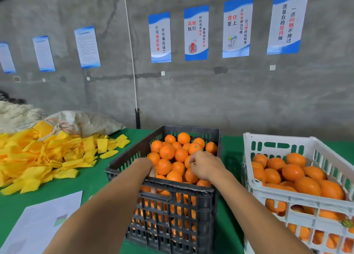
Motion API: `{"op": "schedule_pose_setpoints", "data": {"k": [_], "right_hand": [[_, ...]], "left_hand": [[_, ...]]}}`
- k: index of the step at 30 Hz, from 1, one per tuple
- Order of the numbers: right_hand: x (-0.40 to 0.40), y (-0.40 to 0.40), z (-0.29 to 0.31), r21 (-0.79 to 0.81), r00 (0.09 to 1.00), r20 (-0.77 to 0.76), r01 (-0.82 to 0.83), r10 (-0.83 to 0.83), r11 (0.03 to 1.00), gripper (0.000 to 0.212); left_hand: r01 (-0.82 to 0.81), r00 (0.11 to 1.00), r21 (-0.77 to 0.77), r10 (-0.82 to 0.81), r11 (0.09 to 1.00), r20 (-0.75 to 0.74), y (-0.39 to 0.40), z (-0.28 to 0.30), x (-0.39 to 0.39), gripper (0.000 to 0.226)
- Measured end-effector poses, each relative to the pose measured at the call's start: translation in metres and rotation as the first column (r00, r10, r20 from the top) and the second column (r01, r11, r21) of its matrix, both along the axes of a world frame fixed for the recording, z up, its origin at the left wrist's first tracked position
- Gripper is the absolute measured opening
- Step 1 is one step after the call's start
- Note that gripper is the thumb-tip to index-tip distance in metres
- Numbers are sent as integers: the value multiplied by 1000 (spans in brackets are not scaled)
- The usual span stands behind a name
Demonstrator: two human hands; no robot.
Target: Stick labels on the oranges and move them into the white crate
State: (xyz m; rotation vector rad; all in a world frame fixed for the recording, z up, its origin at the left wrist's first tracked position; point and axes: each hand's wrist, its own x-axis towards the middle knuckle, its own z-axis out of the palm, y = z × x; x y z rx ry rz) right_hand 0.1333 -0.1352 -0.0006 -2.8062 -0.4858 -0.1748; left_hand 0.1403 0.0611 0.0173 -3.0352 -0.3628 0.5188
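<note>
A green table [92, 179] fills the lower frame. At left lies a heap of yellow foam sleeves [44, 158], with a grey sack [92, 122] behind it, touching the heap's far edge, and a pale fibrous bundle [15, 113] at the far left edge. A white paper sheet [38, 227] lies at lower left. The grey concrete wall [191, 92] carries a row of blue-and-white posters [196, 33] across the top, and a thin white cord [131, 48] runs down it near the centre.
</note>
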Motion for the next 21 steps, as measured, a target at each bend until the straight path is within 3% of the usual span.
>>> {"op": "schedule_pose_setpoints", "data": {"k": [5,11,16,19,21], "right_hand": [[-9,0,-3,56,999,34,-13,11,998,39],[-12,0,-4,125,999,32,9,-13,992,40],[-9,-1,-7,221,996,68,33,-50,975,46],[-9,-4,-9,357,992,116,8,-53,934,41],[-13,-6,-7,456,986,166,-60,-18,888,33]], "left_hand": [[154,985,135,-142,979,-94,9,-9,3,57],[-9,1000,111,7,994,13,13,-21,3,60],[12,999,112,-7,994,-43,17,-28,6,65],[69,993,-121,-56,990,106,13,-31,9,58],[194,908,-374,-21,907,418,8,-26,0,70]]}}
